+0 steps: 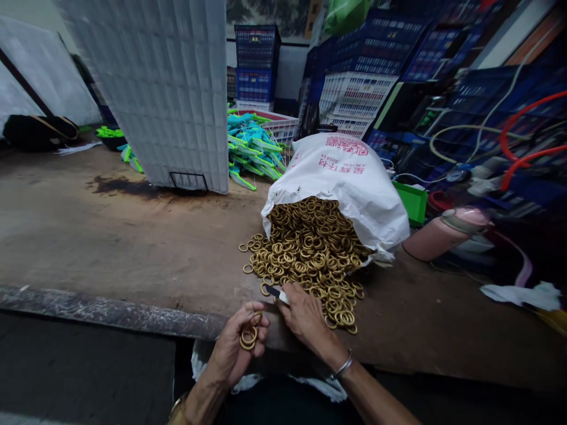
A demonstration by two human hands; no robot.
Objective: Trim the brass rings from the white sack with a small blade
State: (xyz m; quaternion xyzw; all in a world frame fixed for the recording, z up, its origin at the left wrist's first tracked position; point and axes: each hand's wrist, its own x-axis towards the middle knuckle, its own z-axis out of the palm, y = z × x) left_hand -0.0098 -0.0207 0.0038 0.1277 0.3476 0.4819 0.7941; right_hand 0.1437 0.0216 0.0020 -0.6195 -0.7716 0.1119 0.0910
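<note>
Several brass-coloured rings are held in my left hand, whose fingers curl round them just off the table's front edge. My right hand is closed on a small knife with a dark blade and a pale handle. The blade points left, over or beside a ring at the edge of the pile; whether it touches I cannot tell. A heap of similar rings spills towards me from the mouth of a white sack with red print, lying on its side.
The brown worktable has a worn front edge. A tall grey-white panel stands at the back left, beside turquoise and green plastic pieces. To the right lie a pink bottle-like container and a green tray. Blue crates are stacked behind.
</note>
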